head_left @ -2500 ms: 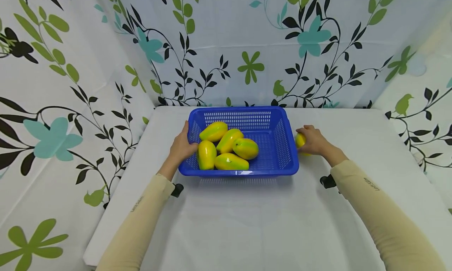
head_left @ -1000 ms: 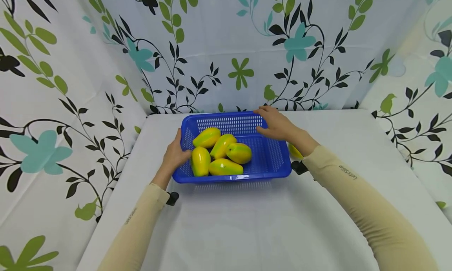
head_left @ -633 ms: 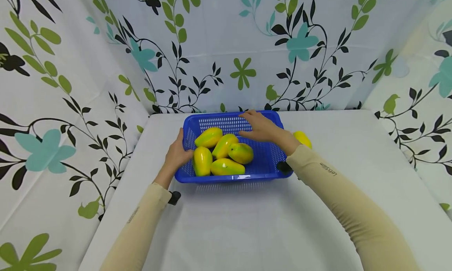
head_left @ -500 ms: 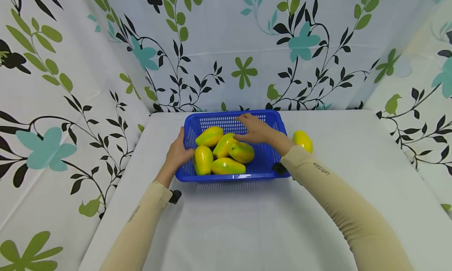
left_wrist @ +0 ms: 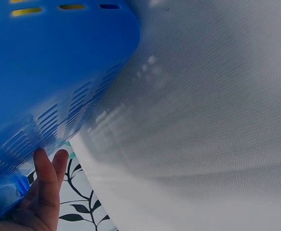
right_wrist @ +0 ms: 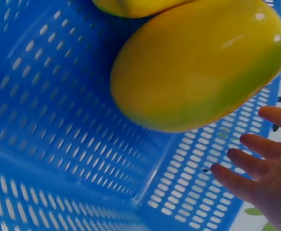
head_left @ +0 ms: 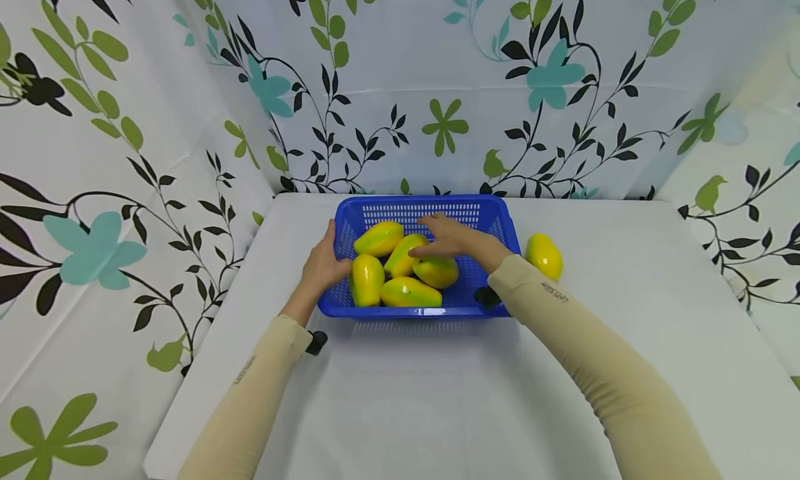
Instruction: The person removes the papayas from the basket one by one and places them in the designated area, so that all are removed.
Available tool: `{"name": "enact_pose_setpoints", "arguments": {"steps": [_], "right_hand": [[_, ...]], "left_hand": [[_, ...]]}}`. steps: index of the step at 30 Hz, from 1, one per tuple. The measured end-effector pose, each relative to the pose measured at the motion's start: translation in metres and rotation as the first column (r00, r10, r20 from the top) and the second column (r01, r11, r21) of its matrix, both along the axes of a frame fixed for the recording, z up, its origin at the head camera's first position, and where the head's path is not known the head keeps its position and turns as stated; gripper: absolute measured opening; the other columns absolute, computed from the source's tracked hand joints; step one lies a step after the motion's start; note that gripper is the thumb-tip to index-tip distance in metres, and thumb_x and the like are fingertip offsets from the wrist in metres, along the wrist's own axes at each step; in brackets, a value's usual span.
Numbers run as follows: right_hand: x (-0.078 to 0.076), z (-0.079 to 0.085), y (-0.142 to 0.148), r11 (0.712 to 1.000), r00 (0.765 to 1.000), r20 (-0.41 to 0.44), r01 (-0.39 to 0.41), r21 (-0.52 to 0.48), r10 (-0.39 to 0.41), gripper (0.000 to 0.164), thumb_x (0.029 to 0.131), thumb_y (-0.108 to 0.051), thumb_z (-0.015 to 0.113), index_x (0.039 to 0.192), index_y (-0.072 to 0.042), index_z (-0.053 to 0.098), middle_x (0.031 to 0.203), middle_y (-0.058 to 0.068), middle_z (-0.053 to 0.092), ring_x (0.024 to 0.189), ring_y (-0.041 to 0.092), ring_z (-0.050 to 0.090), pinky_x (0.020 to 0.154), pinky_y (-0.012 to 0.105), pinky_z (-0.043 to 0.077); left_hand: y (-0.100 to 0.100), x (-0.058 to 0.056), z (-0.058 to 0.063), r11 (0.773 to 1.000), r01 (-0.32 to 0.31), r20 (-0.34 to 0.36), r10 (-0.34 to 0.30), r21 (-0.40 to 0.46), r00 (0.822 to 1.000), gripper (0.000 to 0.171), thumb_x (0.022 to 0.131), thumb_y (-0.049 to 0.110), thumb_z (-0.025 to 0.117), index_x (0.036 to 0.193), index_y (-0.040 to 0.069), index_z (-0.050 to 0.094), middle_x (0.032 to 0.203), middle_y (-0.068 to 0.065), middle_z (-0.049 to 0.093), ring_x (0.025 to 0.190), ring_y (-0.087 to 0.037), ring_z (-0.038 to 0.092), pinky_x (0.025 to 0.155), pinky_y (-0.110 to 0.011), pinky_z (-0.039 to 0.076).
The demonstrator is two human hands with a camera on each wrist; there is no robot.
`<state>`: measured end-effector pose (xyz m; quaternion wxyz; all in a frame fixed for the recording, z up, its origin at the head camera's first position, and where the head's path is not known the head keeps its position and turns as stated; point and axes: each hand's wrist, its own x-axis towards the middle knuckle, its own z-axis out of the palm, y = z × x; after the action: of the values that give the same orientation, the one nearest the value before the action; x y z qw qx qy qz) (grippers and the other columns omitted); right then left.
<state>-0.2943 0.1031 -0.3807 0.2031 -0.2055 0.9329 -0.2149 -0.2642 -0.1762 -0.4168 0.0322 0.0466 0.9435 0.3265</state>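
Note:
A blue plastic basket [head_left: 431,312] stands on the white table with several yellow-green mangoes in its left part. My left hand [head_left: 322,261] holds the basket's left side, thumb over the rim. In the left wrist view, the fingers [left_wrist: 47,183] lie along its outer wall [left_wrist: 48,82]. Above the basket, my right hand [head_left: 453,238] is spread with nothing in it, over the rightmost mango [head_left: 439,275]. The right wrist view has that mango [right_wrist: 203,67] large, the fingers [right_wrist: 236,183] apart from it. Another mango [head_left: 544,256] lies on the table, right of the basket.
The white table [head_left: 425,403] extends in front of the basket and to its right. Behind it hangs a leaf-patterned curtain [head_left: 387,84], which also lines both sides. Dark wrist cameras [head_left: 317,342] sit under the sleeves.
My right hand has let go of the mango right of the basket and moved left over the mangoes inside. That mango now lies uncovered. The left hand keeps its place.

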Motion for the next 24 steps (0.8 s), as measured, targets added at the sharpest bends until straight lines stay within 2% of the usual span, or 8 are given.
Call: {"name": "enact_pose_setpoints", "arguments": {"steps": [9, 14, 19, 24], "right_hand": [[-0.0012, -0.0040, -0.0036, 0.999, 0.995, 0.101, -0.018, 0.031, 0.014, 0.086, 0.089, -0.053, 0.059, 0.155, -0.008, 0.027, 0.158, 0.018, 0.028, 0.144, 0.036, 0.026, 0.114, 0.056, 0.024], [-0.0017, -0.0065, -0.0049, 0.998, 0.990, 0.140, -0.036, 0.046, 0.030, 0.087, 0.089, -0.053, 0.060, 0.154, -0.007, 0.027, 0.154, 0.018, 0.034, 0.139, 0.034, 0.034, 0.114, 0.052, 0.026], [-0.0018, -0.0075, -0.0064, 0.997, 0.985, 0.163, -0.061, 0.044, 0.053, 0.089, 0.088, -0.052, 0.064, 0.153, -0.006, 0.025, 0.151, 0.017, 0.039, 0.134, 0.033, 0.039, 0.114, 0.050, 0.027], [0.0005, -0.0056, -0.0058, 0.997, 0.976, 0.213, -0.050, 0.056, 0.037, 0.100, 0.081, -0.052, 0.073, 0.155, -0.010, 0.021, 0.150, 0.016, 0.037, 0.133, 0.033, 0.038, 0.114, 0.053, 0.026]], "left_hand": [[-0.0008, -0.0013, -0.0025, 1.000, -0.006, 0.003, 0.006, 0.008, 1.000, 0.096, 0.077, 0.014, 0.056, 0.158, 0.005, 0.005, 0.157, -0.023, 0.029, 0.138, -0.041, 0.038, 0.107, -0.057, 0.035], [-0.0002, -0.0004, -0.0015, 1.000, -0.008, 0.000, 0.008, 0.016, 1.000, 0.096, 0.077, 0.015, 0.055, 0.158, 0.005, 0.005, 0.156, -0.024, 0.030, 0.136, -0.042, 0.039, 0.106, -0.058, 0.036], [0.0008, 0.0019, 0.0005, 1.000, -0.009, -0.007, 0.009, 0.024, 1.000, 0.095, 0.076, 0.015, 0.053, 0.158, 0.003, 0.006, 0.155, -0.026, 0.031, 0.135, -0.044, 0.039, 0.106, -0.059, 0.035], [0.0011, 0.0016, 0.0021, 1.000, -0.009, 0.002, 0.009, 0.018, 1.000, 0.095, 0.077, 0.014, 0.054, 0.158, 0.004, 0.005, 0.156, -0.024, 0.029, 0.137, -0.043, 0.038, 0.107, -0.058, 0.035]]}}
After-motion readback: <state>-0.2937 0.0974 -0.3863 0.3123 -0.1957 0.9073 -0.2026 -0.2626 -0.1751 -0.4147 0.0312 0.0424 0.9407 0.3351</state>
